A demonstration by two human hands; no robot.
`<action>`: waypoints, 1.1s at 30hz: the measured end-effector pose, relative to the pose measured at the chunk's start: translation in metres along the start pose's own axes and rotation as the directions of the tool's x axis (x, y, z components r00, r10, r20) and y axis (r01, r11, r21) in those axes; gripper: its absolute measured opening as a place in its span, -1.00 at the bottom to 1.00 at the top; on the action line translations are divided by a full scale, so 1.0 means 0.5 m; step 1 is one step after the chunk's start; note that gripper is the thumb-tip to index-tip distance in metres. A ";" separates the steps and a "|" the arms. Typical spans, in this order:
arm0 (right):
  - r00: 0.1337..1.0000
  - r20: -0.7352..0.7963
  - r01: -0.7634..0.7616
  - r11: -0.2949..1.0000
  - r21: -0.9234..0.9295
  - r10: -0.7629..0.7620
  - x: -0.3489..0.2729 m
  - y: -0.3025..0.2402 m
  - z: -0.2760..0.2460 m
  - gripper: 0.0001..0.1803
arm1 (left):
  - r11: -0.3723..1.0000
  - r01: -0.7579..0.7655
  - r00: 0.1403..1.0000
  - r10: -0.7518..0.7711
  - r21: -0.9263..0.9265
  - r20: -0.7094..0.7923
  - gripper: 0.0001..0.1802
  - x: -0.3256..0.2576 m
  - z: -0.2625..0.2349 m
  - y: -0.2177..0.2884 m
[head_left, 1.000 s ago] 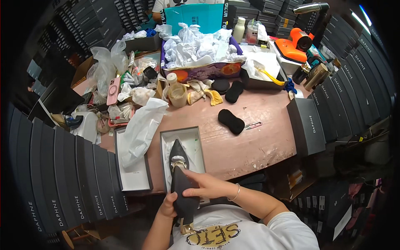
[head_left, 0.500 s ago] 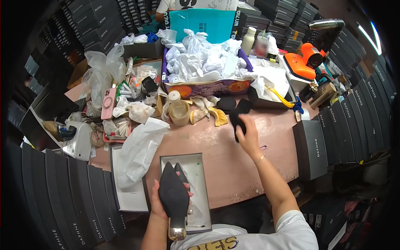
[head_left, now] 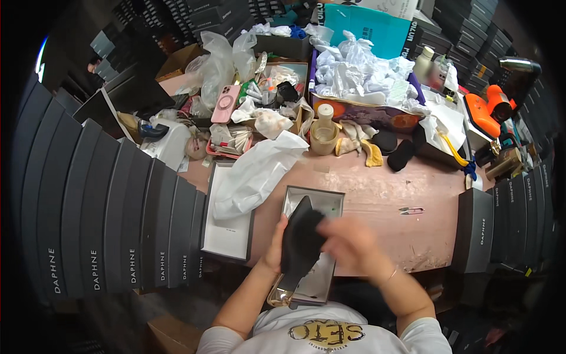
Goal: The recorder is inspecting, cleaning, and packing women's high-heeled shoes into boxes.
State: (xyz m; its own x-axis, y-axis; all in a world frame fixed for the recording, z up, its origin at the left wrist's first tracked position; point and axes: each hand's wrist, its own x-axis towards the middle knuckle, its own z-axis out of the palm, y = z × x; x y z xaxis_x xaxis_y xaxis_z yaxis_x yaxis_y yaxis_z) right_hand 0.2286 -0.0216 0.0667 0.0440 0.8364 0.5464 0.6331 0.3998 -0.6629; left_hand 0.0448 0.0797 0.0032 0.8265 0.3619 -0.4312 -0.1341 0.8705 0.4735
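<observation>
My left hand [head_left: 275, 249] grips a black pointed shoe [head_left: 296, 256] with a shiny gold heel [head_left: 279, 296], its sole turned up. The shoe is tilted above an open grey shoe box [head_left: 333, 203] with a pale inside. My right hand [head_left: 354, 243], smeared by motion, presses a soft black pad [head_left: 313, 227] against the sole; its fingers appear closed on the pad's edge. Whatever lies in the box is mostly hidden by the shoe and hands. Beyond the box, another black pad [head_left: 401, 155] and a round black one [head_left: 384, 142] rest on the table.
A box lid [head_left: 227, 239] with white paper [head_left: 259, 174] lies left of the shoe box. Thread snips [head_left: 411, 210] lie on the pink table [head_left: 383, 189] at right. A jar [head_left: 324, 138] and a purple carton [head_left: 365, 112] of crumpled paper stand behind. Grey shoe boxes [head_left: 112, 218] flank both sides.
My right hand has brought a black pad from the far part of the table to the shoe's sole. The shoe has tilted, and the view has turned left.
</observation>
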 end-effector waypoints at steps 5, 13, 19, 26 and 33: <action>0.975 -0.208 -0.092 0.995 -0.048 0.080 0.004 -0.049 0.123 -0.87 | 0.982 -0.177 0.952 0.153 -0.067 -0.266 -0.30 -0.068 0.088 -0.052; 0.992 -0.099 -0.105 0.956 -0.273 0.081 -0.056 -0.089 0.156 -0.83 | 0.982 -0.156 0.973 0.171 0.105 -0.156 -0.29 -0.144 0.050 -0.082; 0.996 0.002 0.092 0.988 -0.122 -0.093 -0.103 -0.197 0.189 -0.94 | 0.969 -0.138 0.984 0.158 0.204 -0.087 -0.22 -0.156 -0.016 -0.058; 0.870 -0.282 -0.374 0.914 0.158 0.405 -0.073 0.010 0.093 -0.89 | 0.650 -0.324 0.903 0.428 0.688 0.021 -0.27 -0.176 0.025 0.108; 0.685 -0.117 -0.601 0.649 0.466 0.719 -0.226 -0.027 0.086 -0.85 | -0.795 -0.363 0.886 -0.135 0.485 0.443 -0.57 -0.147 -0.016 -0.015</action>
State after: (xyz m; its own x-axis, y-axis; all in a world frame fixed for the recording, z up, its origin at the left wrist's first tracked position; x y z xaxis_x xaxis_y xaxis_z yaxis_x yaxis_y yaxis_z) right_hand 0.1816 -0.1052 -0.0082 0.5757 0.8165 -0.0420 0.0245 -0.0686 -0.9973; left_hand -0.0193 0.0491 0.0254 0.9928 0.0556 -0.1062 0.0715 -0.9857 0.1525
